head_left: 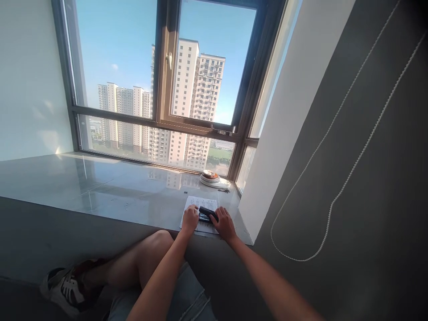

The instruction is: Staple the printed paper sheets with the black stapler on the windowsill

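A long, narrow black thing [209, 211] lies at a slant over printed paper [190, 202], on the window ledge by its front edge; its kind is hard to make out. Under its left end shows a dark, glossy patch [203, 217] with light marks. My right hand [224, 223] is closed around the black thing's right end, thumb toward the glossy patch. On the paper's left side rests my left hand [190, 218], fingers curled, with the fingertips by the black thing's left end. What those fingers hold, if anything, is hidden.
Behind the paper, a round stack of plates or discs [211, 178] stands by the window corner, with a small dark item [224, 190] beside it. A small dark piece [185, 192] lies on the glossy ledge [110, 196]. A beaded blind cord [329, 223] hangs at right.
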`<control>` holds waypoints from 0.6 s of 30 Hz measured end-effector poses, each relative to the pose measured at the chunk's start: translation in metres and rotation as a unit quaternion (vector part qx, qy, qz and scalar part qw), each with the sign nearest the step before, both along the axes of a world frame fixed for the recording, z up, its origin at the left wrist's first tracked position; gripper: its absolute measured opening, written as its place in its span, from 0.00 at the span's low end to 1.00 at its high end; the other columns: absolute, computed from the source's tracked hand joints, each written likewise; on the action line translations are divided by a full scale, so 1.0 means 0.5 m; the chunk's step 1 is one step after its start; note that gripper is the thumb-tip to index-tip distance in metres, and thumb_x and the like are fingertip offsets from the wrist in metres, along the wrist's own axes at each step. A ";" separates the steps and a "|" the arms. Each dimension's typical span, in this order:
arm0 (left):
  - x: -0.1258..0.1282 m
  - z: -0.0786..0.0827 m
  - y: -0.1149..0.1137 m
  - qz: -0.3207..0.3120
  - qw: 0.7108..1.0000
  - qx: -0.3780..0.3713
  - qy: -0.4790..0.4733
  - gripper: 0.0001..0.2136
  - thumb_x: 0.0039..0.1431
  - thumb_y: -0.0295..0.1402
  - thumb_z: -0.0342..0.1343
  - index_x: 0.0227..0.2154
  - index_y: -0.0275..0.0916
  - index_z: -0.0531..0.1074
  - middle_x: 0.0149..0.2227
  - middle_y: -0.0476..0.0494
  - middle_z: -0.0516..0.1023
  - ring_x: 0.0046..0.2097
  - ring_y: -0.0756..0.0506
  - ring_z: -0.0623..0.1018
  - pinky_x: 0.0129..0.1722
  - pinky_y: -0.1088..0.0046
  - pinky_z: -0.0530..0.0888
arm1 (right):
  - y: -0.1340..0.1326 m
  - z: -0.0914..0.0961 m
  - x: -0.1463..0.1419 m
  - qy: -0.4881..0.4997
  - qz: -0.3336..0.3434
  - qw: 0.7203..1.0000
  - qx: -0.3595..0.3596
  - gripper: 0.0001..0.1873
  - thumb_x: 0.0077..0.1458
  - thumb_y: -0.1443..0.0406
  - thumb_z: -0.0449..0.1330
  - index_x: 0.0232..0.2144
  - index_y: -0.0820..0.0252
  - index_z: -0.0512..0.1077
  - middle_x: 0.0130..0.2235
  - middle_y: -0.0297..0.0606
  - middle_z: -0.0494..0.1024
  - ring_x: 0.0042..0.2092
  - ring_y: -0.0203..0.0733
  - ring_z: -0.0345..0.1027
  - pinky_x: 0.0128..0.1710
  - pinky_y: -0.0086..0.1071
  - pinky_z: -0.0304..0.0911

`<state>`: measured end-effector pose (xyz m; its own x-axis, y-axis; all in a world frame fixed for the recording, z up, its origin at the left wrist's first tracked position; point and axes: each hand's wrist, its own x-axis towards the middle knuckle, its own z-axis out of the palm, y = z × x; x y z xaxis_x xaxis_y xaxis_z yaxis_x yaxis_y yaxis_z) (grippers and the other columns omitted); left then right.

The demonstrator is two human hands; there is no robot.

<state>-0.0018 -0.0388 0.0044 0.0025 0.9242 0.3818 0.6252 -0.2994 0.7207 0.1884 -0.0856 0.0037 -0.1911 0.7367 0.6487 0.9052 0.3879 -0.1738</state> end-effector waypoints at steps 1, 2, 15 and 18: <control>-0.003 0.004 0.003 0.003 0.999 0.001 -0.049 0.16 0.66 0.24 0.43 0.46 0.36 0.76 0.50 0.35 0.80 0.53 0.42 0.78 0.54 0.68 0.70 | -0.001 0.000 0.001 0.002 -0.002 1.000 0.001 0.12 0.71 0.56 0.51 0.36 0.54 0.66 0.42 0.43 0.73 0.45 0.50 0.67 0.43 0.40 0.65; -0.006 0.008 0.006 0.007 0.996 -0.003 -0.094 0.16 0.67 0.26 0.42 0.46 0.37 0.76 0.50 0.36 0.81 0.53 0.42 0.78 0.54 0.68 0.70 | -0.002 0.000 0.001 0.003 -0.004 1.000 0.002 0.13 0.71 0.56 0.50 0.36 0.54 0.66 0.41 0.43 0.73 0.44 0.50 0.67 0.42 0.40 0.65; -0.014 -0.006 0.025 0.049 0.975 -0.089 -0.197 0.19 0.72 0.31 0.40 0.44 0.37 0.79 0.54 0.34 0.80 0.56 0.40 0.77 0.55 0.68 0.68 | 0.015 -0.018 0.009 0.028 -0.039 0.999 0.020 0.17 0.73 0.63 0.43 0.35 0.57 0.68 0.38 0.42 0.74 0.42 0.46 0.65 0.38 0.34 0.60; -0.013 -0.007 0.028 0.049 0.978 -0.082 -0.183 0.20 0.72 0.30 0.39 0.42 0.37 0.79 0.53 0.33 0.80 0.56 0.39 0.76 0.56 0.66 0.67 | 0.018 -0.020 0.013 0.033 -0.035 0.999 0.023 0.17 0.73 0.65 0.44 0.33 0.57 0.68 0.37 0.41 0.74 0.42 0.46 0.65 0.37 0.33 0.59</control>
<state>-0.0081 -0.0249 0.0007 -0.1975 0.9624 0.1864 0.3360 -0.1122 0.9352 0.1947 -0.0768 -0.0065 -0.0959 0.7152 0.6923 0.9175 0.3333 -0.2172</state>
